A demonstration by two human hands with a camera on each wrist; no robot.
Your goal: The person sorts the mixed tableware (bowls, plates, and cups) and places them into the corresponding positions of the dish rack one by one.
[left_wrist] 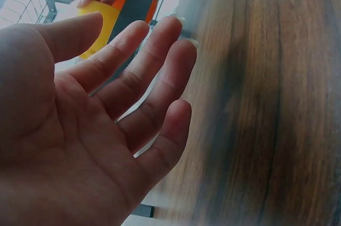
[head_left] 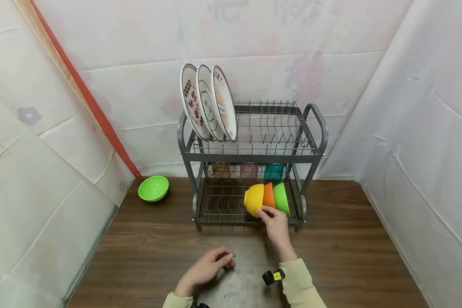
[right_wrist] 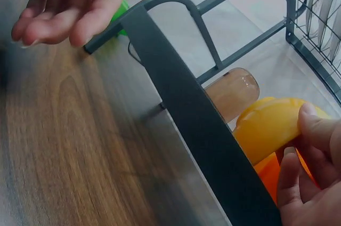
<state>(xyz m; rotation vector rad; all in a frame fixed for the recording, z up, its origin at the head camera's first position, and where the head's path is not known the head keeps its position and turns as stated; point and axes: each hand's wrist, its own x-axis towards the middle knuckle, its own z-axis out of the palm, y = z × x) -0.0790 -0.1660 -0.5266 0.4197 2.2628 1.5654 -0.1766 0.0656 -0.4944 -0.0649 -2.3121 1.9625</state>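
My right hand (head_left: 276,225) pinches the rim of a yellow bowl (head_left: 253,199), thumb on its outer side. The bowl stands on its side on the rack's lower shelf. An orange bowl (head_left: 268,195) and a green bowl (head_left: 281,199) stand on edge to its right, one close behind the other. In the right wrist view the yellow bowl (right_wrist: 272,124) partly covers the orange bowl (right_wrist: 270,179). My left hand (head_left: 209,266) holds nothing, its fingers loosely bent, over the table in front of the rack. The left wrist view shows its bare palm (left_wrist: 80,135).
A two-tier dark metal dish rack (head_left: 250,158) stands at the back of the wooden table (head_left: 138,256). Three plates (head_left: 224,105) lean upright on its top left. Three cups, one of them teal (head_left: 273,172), sit at the lower back. Another green bowl (head_left: 153,188) lies left of the rack.
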